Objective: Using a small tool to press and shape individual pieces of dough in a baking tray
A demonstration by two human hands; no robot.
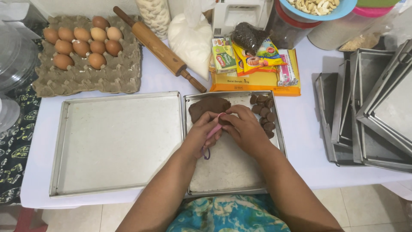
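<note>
Brown dough is getting portioned here: the left hand (pixel 205 129) is gripping a pink scoop (pixel 213 131) with its fingers wrapped around the handle, and the right hand (pixel 243 125) is curling its fingers over the scoop's bowl, pressing a small bit of dough into it. I can't see the dough under those fingertips, they're covering it.

Both hands are working over the smaller tray (pixel 234 165), which is sitting on the bench (pixel 300 129). At the far end of that tray the big dough lump (pixel 209 106) is lying on the left and a pile of little dough pieces (pixel 264 115) is building up on the right. Just beside it on the left, the larger tray (pixel 116 141) is lying bare.

My take on doing this bit well: packing the scoop level with the thumb is probably what's keeping the pieces matching, and holding the scoop low over the tray is keeping crumbs contained.

Farther back, 10 eggs are sitting in a carton (pixel 86 68) next to a rolling pin (pixel 159 47).
</note>
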